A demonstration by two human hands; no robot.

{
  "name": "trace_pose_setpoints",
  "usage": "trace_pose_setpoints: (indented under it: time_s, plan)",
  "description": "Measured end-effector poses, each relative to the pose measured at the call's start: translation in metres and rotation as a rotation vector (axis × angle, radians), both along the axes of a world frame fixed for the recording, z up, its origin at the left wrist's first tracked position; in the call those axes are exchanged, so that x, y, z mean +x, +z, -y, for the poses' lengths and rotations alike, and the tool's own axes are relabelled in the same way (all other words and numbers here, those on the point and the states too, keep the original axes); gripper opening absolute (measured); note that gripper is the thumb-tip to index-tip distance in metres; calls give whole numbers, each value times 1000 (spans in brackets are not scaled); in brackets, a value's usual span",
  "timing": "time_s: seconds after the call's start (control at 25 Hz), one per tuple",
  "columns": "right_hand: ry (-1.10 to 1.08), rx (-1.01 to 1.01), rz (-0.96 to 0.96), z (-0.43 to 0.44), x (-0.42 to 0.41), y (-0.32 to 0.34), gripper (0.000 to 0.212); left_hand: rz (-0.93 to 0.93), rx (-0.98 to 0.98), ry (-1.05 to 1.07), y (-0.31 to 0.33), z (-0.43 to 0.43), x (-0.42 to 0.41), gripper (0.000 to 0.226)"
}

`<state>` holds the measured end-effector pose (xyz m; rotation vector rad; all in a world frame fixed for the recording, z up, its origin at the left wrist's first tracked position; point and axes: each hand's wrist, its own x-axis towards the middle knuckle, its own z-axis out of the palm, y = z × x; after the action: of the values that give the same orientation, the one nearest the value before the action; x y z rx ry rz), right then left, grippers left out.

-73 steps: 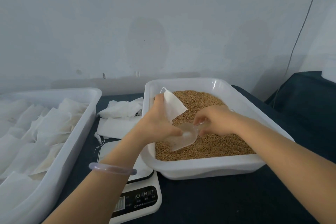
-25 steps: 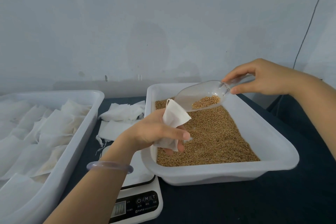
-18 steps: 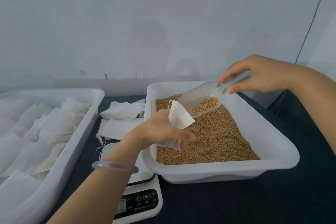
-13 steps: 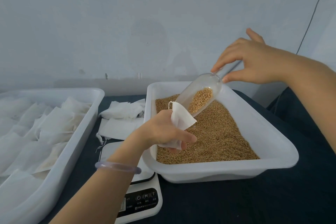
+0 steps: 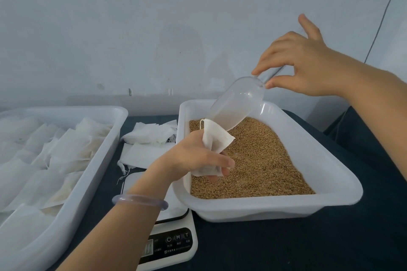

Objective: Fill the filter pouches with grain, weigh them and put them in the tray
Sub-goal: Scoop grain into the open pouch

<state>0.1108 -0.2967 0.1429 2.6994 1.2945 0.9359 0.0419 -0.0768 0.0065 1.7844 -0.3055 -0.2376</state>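
left hand (image 5: 193, 156): curled round a small white paper filter pouch (image 5: 214, 141), mouth up, over the grain
right hand (image 5: 306, 68): pinching the handle of a clear plastic scoop (image 5: 235, 103), tipped steeply, lip at the pouch's mouth
white plastic tub of brown grain (image 5: 326, 174): right under both hands

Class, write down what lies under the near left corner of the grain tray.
A white kitchen scale reaches beneath that corner of the grain tray; its button panel shows in front. The tray and left forearm cover much of its platform; contact cannot be judged.

Pale blue-grey wall (image 5: 132, 28) behind, thin dark cable (image 5: 383, 15) down its right side, dark cloth (image 5: 286, 248) over the table.
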Motion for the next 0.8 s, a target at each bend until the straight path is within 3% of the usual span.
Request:
trace_pose_setpoints:
  time_s: [0.2,0.32,0.44,0.52,0.64,0.8]
  plan:
    - [-235,101,-338,22,22,-20,24,-23,-300,80,-5,-7,-1,26]
    - [-339,-19,-608,27,25,-63,26,-75,-517,142,-5,-8,1,28]
    - [-345,-116,-786,23,23,-104,27,-56,-553,176,-2,-6,1,35]
    - [-361,-119,-833,22,24,-119,27,-59,-597,172,0,-3,-1,34]
    - [-416,-138,-725,19,26,-125,25,-26,-601,218,-4,-4,0,33]
    - [-290,-88,-772,1,15,-141,21,33,-504,307,-4,-4,2,36]
